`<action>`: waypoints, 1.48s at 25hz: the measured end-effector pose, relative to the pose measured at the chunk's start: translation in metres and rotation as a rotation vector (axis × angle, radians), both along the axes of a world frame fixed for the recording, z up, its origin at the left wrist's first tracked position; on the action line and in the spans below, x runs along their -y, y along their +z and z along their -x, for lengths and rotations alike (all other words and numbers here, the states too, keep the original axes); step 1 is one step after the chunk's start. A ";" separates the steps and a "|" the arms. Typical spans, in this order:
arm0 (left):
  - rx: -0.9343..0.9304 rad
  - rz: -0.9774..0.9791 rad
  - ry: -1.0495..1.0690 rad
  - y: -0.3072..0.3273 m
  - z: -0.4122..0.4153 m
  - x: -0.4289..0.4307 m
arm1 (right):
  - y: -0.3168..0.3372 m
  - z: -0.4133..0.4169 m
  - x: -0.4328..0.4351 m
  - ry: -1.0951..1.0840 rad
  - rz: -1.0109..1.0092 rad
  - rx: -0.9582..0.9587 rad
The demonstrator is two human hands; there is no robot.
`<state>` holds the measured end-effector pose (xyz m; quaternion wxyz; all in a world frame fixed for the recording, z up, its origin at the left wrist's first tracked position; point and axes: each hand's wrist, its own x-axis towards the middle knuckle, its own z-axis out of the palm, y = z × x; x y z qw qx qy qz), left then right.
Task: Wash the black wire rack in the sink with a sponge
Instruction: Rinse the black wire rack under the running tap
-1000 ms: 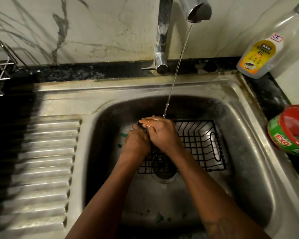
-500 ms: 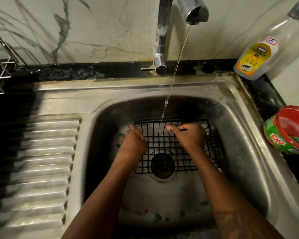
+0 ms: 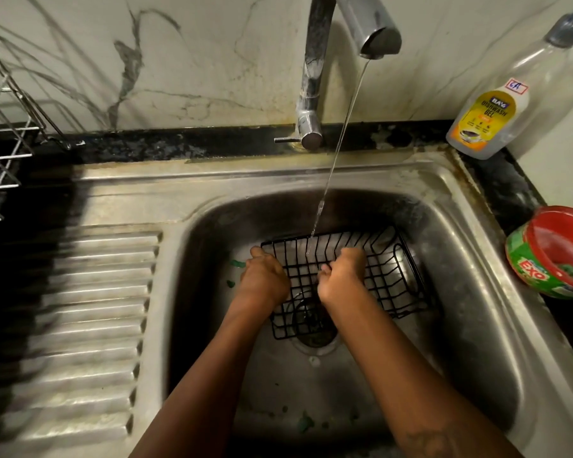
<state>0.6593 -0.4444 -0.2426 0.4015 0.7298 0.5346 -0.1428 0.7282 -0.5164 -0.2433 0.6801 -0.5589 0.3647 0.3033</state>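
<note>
Two things at the far left, the silver dish rack [image 3: 1, 153] and the ribbed drainboard [image 3: 90, 325], lie well apart from the work, though spray thrown off the wires could wet them. Green scraps [image 3: 237, 263] lie on the floor of the sink [image 3: 245, 175] just beside the left hand [image 3: 263, 279], which is curled round the left rim of the black wire rack [image 3: 387, 272]. The rack sits low in the basin, partly over the drain [image 3: 314, 342].

The scraps look like bits torn from a sponge. If so, the thin wires may shred more of it, and the pieces could wash down and clog the drain.

The water stream [image 3: 336, 150] from the tap [image 3: 314, 77] lands on the rack's far edge between the hands. Wet wire is slippery, so a slack hold could let the rack slide or drop.

The right hand [image 3: 341, 279] has its fingers curled onto the wires near the middle. No sponge shows, and I cannot tell whether one is under it.

Further right, the dishwash gel bottle [image 3: 496, 117] and the red-and-green tub [image 3: 555, 252] stand on the surface close to the sink's rim, where a wide swing of the rack might knock them.
</note>
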 end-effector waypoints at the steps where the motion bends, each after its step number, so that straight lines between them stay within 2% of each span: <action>1: -0.006 -0.003 -0.020 -0.001 0.000 0.002 | 0.014 0.000 -0.003 -0.045 -0.186 -0.060; 3: 0.013 -0.003 -0.075 -0.004 0.001 0.006 | 0.030 0.007 -0.020 -0.088 -0.410 -0.119; 6: 0.057 -0.018 -0.148 -0.007 0.005 0.008 | 0.032 0.006 -0.038 -0.121 -0.551 -0.159; 8: 0.034 -0.056 -0.119 -0.008 0.006 0.007 | 0.023 -0.016 -0.022 -0.099 -0.620 -0.197; 10: 0.010 -0.045 -0.052 -0.006 0.007 0.006 | 0.016 -0.047 0.007 -0.116 -0.589 -0.216; 14: -0.059 -0.051 -0.041 -0.004 0.008 0.001 | 0.023 -0.075 0.042 -0.324 -0.453 0.016; 19: -0.069 -0.045 -0.056 -0.003 0.003 0.007 | 0.008 0.003 -0.027 -0.051 -0.380 -0.016; 21: -0.130 -0.131 -0.183 -0.002 0.006 0.002 | 0.007 0.013 -0.039 -0.040 -0.439 -0.063; 24: -0.172 -0.203 -0.270 -0.003 0.010 0.001 | 0.010 -0.027 -0.015 -0.126 -0.519 -0.115; 27: -0.157 -0.151 -0.251 0.001 0.009 0.000 | 0.007 -0.074 0.020 -0.238 -0.507 -0.075; 29: -0.138 -0.098 -0.219 0.000 0.007 0.001 | 0.014 -0.076 0.028 -0.268 -0.462 0.000; 32: -0.098 -0.024 -0.132 -0.003 0.006 0.002 | 0.016 -0.028 -0.003 -0.118 -0.340 0.031; 34: -0.105 -0.045 -0.172 -0.001 0.010 0.001 | 0.007 0.007 -0.033 0.003 -0.396 -0.014; 37: -0.098 -0.199 -0.154 0.011 0.021 -0.006 | 0.004 0.006 -0.042 0.015 -0.569 -0.115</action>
